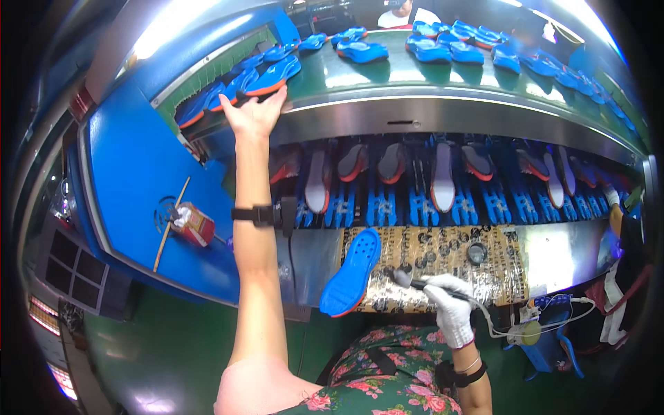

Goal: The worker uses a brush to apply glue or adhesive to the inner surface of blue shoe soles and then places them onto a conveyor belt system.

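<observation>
My bare left hand (pixel 254 116) reaches forward to the upper belt, with thumb and fingers spread apart. Its fingertips are at the near edge of a blue shoe sole with an orange-red rim (pixel 274 76); whether they touch it I cannot tell. In a white glove, my right hand (pixel 451 311) is closed around a dark-handled brush (pixel 411 280), its head pointing left. Left of the brush, a single blue sole (pixel 350 275) lies bottom-to-top across the front edge of the work surface. A small dark round dish (pixel 476 253) stands beyond my right hand.
Several blue soles (pixel 363 51) sit on the green upper belt (pixel 408 77). Beneath the metal ledge (pixel 443 109), shoe uppers and soles rest on a lower rack of blue holders (pixel 382 209). A stick (pixel 170 228) lies on the left blue panel. At right are cables and another person's gloved hand (pixel 612 196).
</observation>
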Available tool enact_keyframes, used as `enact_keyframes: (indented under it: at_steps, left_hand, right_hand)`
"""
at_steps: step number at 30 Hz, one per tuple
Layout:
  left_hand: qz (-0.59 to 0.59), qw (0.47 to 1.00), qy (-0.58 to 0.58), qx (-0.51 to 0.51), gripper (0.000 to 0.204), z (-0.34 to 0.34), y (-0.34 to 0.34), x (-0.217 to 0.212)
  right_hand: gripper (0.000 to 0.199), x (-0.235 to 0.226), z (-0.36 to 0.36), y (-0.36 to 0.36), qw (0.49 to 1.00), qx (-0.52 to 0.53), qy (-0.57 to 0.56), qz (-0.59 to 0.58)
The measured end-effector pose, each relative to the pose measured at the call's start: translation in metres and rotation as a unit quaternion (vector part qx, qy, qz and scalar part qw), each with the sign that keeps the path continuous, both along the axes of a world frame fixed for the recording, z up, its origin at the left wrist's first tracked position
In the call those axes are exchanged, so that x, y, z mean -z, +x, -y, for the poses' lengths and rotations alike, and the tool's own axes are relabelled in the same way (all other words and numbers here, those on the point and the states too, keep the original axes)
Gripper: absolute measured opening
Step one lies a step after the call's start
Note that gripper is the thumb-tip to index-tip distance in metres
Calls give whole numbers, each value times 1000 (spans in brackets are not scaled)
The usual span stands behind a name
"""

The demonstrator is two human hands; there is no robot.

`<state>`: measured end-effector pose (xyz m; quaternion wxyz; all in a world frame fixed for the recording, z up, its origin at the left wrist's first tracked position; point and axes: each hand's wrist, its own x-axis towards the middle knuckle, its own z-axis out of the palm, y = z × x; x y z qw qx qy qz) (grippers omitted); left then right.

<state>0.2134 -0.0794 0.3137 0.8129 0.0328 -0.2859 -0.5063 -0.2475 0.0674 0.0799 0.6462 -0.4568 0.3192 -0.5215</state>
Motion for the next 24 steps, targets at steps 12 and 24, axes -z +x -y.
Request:
enact_keyframes:
  at_steps: [12, 24]
  left_hand:
    - [596, 735, 171, -275, 68, 57, -49, -45]
    - [873, 357, 175, -283, 92, 195, -81, -59]
  right_hand:
    - [16, 9, 11, 4, 995, 44, 87, 19]
    - [12, 25, 13, -25, 989, 109, 99, 32]
